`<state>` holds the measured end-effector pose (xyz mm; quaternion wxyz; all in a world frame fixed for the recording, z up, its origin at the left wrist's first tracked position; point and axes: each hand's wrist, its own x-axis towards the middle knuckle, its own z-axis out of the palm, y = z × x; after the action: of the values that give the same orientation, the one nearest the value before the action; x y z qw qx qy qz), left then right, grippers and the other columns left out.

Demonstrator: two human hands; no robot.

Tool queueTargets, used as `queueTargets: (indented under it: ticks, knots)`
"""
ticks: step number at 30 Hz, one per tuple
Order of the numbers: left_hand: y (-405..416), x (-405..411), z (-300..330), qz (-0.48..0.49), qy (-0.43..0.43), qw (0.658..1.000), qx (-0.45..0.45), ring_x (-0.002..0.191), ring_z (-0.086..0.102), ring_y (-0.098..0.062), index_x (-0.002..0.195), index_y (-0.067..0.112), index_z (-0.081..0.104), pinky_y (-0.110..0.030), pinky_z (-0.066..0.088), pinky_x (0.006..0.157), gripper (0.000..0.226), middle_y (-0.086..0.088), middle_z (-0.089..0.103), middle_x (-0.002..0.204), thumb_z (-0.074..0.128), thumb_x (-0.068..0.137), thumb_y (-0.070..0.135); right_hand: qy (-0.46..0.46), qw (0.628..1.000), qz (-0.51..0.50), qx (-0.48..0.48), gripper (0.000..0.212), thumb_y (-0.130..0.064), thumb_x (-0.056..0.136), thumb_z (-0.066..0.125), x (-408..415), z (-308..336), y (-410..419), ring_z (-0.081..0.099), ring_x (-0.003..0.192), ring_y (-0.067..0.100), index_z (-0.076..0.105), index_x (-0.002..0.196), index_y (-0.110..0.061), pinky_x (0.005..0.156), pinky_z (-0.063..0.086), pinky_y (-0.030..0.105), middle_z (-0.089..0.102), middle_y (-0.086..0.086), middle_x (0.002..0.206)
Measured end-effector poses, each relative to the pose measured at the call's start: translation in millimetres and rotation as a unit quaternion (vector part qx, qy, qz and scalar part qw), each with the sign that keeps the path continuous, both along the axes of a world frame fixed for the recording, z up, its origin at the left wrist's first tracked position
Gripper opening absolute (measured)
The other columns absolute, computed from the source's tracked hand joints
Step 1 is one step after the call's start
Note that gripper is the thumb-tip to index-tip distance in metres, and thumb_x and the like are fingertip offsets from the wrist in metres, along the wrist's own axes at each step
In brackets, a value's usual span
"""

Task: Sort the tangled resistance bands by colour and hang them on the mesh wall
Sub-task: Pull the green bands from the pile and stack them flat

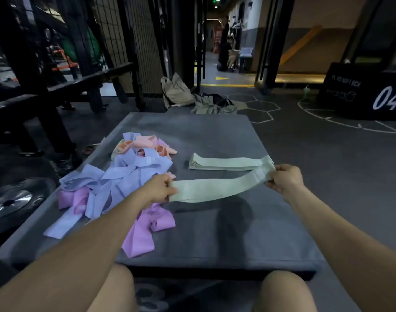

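Note:
A pale green band (217,188) is stretched flat between my hands just above the grey mat (215,233). My left hand (160,188) pinches its left end and my right hand (283,179) pinches its right end. Behind it lies a neat stack of green bands (224,164). To the left sits a tangled heap of blue bands (125,174), purple bands (145,230) and peach bands (147,143). The black mesh wall (116,30) stands at the far left.
A weight plate (10,201) lies on the floor at the left, beside a dark bench (64,86). Bags and clothes (192,97) lie beyond the mat. A black box marked 04 (368,91) stands at the right. People are far down the corridor.

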<state>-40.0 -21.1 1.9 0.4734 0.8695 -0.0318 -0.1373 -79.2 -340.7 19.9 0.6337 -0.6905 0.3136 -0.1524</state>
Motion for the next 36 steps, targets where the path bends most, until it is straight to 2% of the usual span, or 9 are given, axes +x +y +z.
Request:
queueTargets:
  ticks: [4, 6, 8, 11, 13, 16, 20, 26, 36]
  knots:
    - [-5.8, 13.0, -17.7, 0.036, -0.029, 0.998, -0.033, 0.069, 0.053, -0.026, 0.086, 0.018, 0.051, -0.031, 0.041, 0.056, 0.025, -0.017, 0.061, 0.107, 0.068, 0.078, 0.001, 0.059, 0.998, 0.004, -0.017, 0.022, 0.009, 0.082, 0.052, -4.0, -26.1, -7.8, 0.057, 0.06, 0.021, 0.055, 0.071, -0.009, 0.058, 0.055, 0.034, 0.059, 0.016, 0.091]
    - [-9.0, 18.1, -21.3, 0.067, -0.036, 0.996, -0.048, 0.085, 0.058, -0.029, 0.08, 0.023, 0.05, -0.042, 0.05, 0.073, 0.033, -0.016, 0.062, 0.113, 0.073, 0.073, 0.0, 0.084, 0.996, 0.013, -0.029, 0.016, 0.007, 0.082, 0.054, -4.7, -32.3, -11.2, 0.056, 0.059, 0.019, 0.056, 0.075, -0.007, 0.055, 0.055, 0.031, 0.058, 0.014, 0.083]
    - [-14.1, 22.2, -18.5, 0.108, -0.03, 0.992, -0.061, 0.086, 0.058, -0.027, 0.077, 0.017, 0.054, -0.042, 0.05, 0.085, 0.029, -0.017, 0.064, 0.103, 0.074, 0.072, -0.003, 0.089, 0.995, 0.022, -0.04, 0.016, 0.005, 0.08, 0.057, -2.3, -33.6, -15.4, 0.055, 0.058, 0.019, 0.056, 0.072, -0.009, 0.052, 0.054, 0.028, 0.056, 0.011, 0.074]
    - [-25.1, 33.9, -6.7, 0.142, -0.019, 0.984, -0.107, 0.082, 0.058, -0.025, 0.086, 0.006, 0.059, -0.038, 0.052, 0.075, 0.018, -0.015, 0.062, 0.091, 0.072, 0.076, -0.002, 0.08, 0.993, 0.023, -0.078, 0.015, 0.003, 0.076, 0.06, 8.3, -27.3, -26.5, 0.049, 0.054, 0.021, 0.058, 0.065, -0.008, 0.06, 0.05, 0.033, 0.054, 0.01, 0.064]
    - [-31.6, 48.9, 0.7, 0.169, -0.026, 0.976, -0.132, 0.085, 0.06, -0.026, 0.094, 0.003, 0.063, -0.041, 0.053, 0.082, 0.019, -0.014, 0.062, 0.094, 0.072, 0.077, 0.001, 0.076, 0.991, 0.019, -0.105, 0.011, 0.004, 0.072, 0.062, 18.6, -20.2, -35.9, 0.047, 0.051, 0.021, 0.065, 0.072, -0.007, 0.057, 0.045, 0.031, 0.054, 0.009, 0.062]
    - [-44.3, 73.9, 8.9, 0.187, -0.035, 0.973, -0.127, 0.091, 0.065, -0.029, 0.085, 0.011, 0.064, -0.047, 0.053, 0.089, 0.009, -0.013, 0.065, 0.095, 0.071, 0.08, 0.011, 0.072, 0.988, 0.007, -0.134, 0.02, 0.004, 0.07, 0.064, 38.6, -12.4, -49.4, 0.053, 0.057, 0.022, 0.07, 0.085, -0.007, 0.059, 0.046, 0.029, 0.06, 0.011, 0.069]
    - [-69.9, 109.4, 11.1, 0.174, -0.064, 0.979, -0.084, 0.087, 0.063, -0.026, 0.09, 0.015, 0.062, -0.043, 0.051, 0.092, 0.011, -0.01, 0.068, 0.096, 0.07, 0.081, 0.017, 0.074, 0.981, -0.003, -0.177, 0.015, 0.001, 0.076, 0.065, 69.6, -4.8, -65.0, 0.058, 0.076, 0.023, 0.066, 0.083, -0.012, 0.069, 0.045, 0.028, 0.062, 0.01, 0.08]
    - [-92.1, 157.1, 2.2, 0.18, -0.093, 0.979, -0.022, 0.1, 0.065, -0.034, 0.097, 0.006, 0.069, -0.039, 0.051, 0.093, 0.023, -0.017, 0.07, 0.103, 0.074, 0.077, 0.017, 0.068, 0.974, -0.021, -0.215, 0.015, -0.001, 0.077, 0.064, 112.2, -11.6, -81.3, 0.06, 0.08, 0.027, 0.063, 0.08, -0.016, 0.078, 0.054, 0.038, 0.063, 0.01, 0.085]
    - [-104.7, 179.9, -22.2, 0.176, -0.103, 0.977, 0.063, 0.104, 0.063, -0.026, 0.097, 0.007, 0.07, -0.032, 0.047, 0.094, 0.025, -0.011, 0.069, 0.107, 0.076, 0.075, 0.018, 0.094, 0.959, -0.014, -0.268, 0.017, -0.001, 0.079, 0.06, 136.4, -35.6, -86.8, 0.061, 0.094, 0.032, 0.063, 0.081, -0.018, 0.08, 0.05, 0.034, 0.066, 0.014, 0.1]
